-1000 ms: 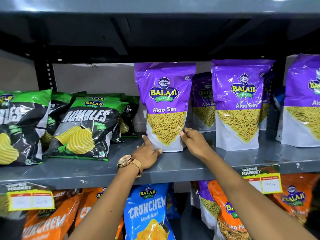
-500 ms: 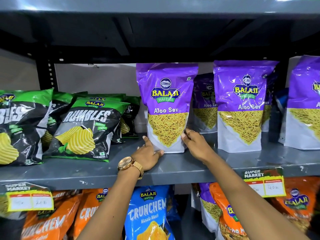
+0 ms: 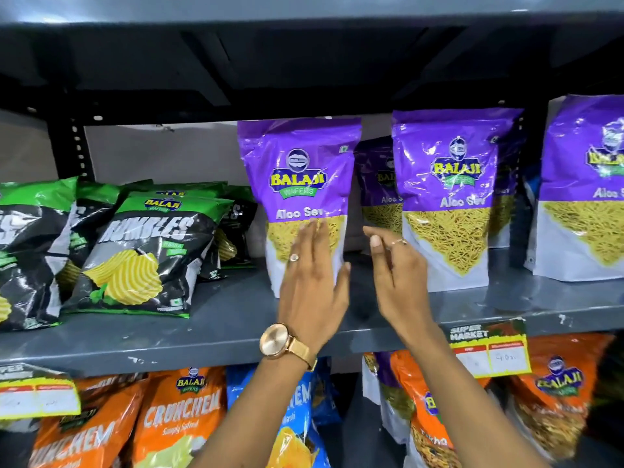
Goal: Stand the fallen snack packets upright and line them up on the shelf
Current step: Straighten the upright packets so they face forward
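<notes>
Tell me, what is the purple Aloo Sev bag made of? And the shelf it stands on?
The purple Aloo Sev packet looks like thin glossy plastic film: it crinkles, throws bright glints, and a clear window shows the yellow sev inside. The shelf looks like metal painted grey, with a dull sheen and small white chips along its front edge.

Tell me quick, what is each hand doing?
Left hand: open and flat in front of the purple Aloo Sev packet, holding nothing.
Right hand: open beside that packet, fingers loose, holding nothing.
</notes>
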`<state>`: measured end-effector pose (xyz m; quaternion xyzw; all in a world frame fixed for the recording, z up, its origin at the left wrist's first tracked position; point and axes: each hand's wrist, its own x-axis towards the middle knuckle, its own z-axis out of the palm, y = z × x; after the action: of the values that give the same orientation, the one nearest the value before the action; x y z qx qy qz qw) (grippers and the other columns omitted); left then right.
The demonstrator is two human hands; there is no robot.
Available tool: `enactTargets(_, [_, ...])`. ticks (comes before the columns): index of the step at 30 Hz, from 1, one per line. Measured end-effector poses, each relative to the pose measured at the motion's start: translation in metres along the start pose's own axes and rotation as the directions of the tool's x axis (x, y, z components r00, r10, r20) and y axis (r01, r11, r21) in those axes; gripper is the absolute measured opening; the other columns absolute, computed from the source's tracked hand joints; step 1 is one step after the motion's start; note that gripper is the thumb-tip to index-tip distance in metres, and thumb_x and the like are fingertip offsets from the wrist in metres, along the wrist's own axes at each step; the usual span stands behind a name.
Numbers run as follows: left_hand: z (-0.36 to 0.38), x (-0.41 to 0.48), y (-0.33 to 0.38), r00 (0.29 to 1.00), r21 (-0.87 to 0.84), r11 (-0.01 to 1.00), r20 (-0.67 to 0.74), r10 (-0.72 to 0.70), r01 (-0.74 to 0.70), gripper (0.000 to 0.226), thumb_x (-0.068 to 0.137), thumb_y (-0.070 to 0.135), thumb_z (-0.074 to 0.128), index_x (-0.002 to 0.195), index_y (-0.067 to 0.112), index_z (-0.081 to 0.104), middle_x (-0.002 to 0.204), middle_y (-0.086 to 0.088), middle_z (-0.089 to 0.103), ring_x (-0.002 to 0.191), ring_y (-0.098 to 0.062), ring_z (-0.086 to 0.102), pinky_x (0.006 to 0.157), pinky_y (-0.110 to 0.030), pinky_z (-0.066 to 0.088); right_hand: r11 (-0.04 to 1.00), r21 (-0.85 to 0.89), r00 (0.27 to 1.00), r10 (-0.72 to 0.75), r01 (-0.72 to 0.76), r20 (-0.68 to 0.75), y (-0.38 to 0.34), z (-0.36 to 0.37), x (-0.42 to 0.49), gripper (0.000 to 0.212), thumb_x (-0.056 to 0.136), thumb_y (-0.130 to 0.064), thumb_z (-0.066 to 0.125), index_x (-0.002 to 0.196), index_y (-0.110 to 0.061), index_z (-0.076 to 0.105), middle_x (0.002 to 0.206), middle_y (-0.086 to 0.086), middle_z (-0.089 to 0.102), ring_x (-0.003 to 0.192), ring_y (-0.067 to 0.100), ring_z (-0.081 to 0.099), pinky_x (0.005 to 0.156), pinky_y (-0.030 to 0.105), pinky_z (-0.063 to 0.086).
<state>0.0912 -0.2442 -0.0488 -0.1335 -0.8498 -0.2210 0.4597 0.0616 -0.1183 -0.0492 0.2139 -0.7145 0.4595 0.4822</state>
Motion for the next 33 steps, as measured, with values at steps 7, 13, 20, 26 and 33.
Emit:
enactTargets(7, [0.056, 0.025, 0.089, 0.883, -0.408, 0.829, 0.427, -0.197, 0.382, 0.063, 0.098, 0.031, 0.045, 0.152, 0.014, 0.018, 0.161, -0.001, 0.02, 0.149, -0.013, 0.017, 0.107, -0.014, 0.015, 0.972, -0.107, 0.944, 0.172, -0.21, -0.282, 0.085, -0.09, 0.019, 0.044, 0.095, -0.015, 0.051, 0.136, 0.002, 0.045, 0.139, 0.021, 0.049, 0.129, 0.04, 0.045, 0.11, 0.044, 0.032])
enactTargets(13, [0.104, 0.035, 0.127, 0.794, -0.376, 0.747, 0.513, -0.326, 0.549, 0.078, 0.097, 0.037, 0.045, 0.152, 0.003, 0.002, 0.162, -0.012, 0.013, 0.151, -0.024, 0.007, 0.118, -0.029, 0.012, 0.859, 0.069, 0.839, 0.474, -0.507, 0.268, 0.128, -0.11, 0.036, 0.056, 0.083, -0.053, 0.061, 0.13, -0.025, 0.048, 0.134, 0.003, 0.06, 0.125, 0.02, 0.055, 0.107, 0.037, 0.041])
enactTargets(20, [0.124, 0.032, 0.133, 0.818, -0.355, 0.742, 0.341, -0.463, 0.568, 0.089, 0.089, 0.049, 0.048, 0.153, 0.01, 0.002, 0.161, -0.014, 0.016, 0.15, -0.026, 0.013, 0.12, -0.042, 0.018, 0.9, -0.03, 0.791, 0.398, -0.435, 0.464, 0.132, -0.111, 0.038, 0.07, 0.093, -0.029, 0.058, 0.151, -0.012, 0.024, 0.148, 0.011, 0.047, 0.135, 0.027, 0.047, 0.107, 0.035, 0.041])
enactTargets(26, [0.126, 0.025, 0.129, 0.845, -0.333, 0.778, 0.241, -0.477, 0.533, 0.091, 0.079, 0.057, 0.052, 0.152, 0.017, 0.015, 0.153, -0.006, 0.035, 0.14, -0.023, 0.037, 0.116, -0.04, 0.031, 0.915, -0.04, 0.791, 0.368, -0.402, 0.488, 0.134, -0.115, 0.036, 0.071, 0.096, -0.026, 0.053, 0.154, -0.008, 0.016, 0.155, 0.015, 0.039, 0.142, 0.029, 0.038, 0.11, 0.034, 0.035])
enactTargets(33, [0.125, 0.025, 0.133, 0.842, -0.302, 0.786, 0.23, -0.489, 0.539, 0.091, 0.082, 0.053, 0.054, 0.153, 0.016, 0.01, 0.156, -0.007, 0.031, 0.142, -0.024, 0.033, 0.116, -0.038, 0.029, 0.909, -0.053, 0.742, 0.37, -0.414, 0.559, 0.133, -0.119, 0.038, 0.077, 0.099, -0.032, 0.047, 0.155, -0.011, -0.001, 0.164, 0.013, 0.015, 0.15, 0.032, 0.021, 0.12, 0.042, 0.023])
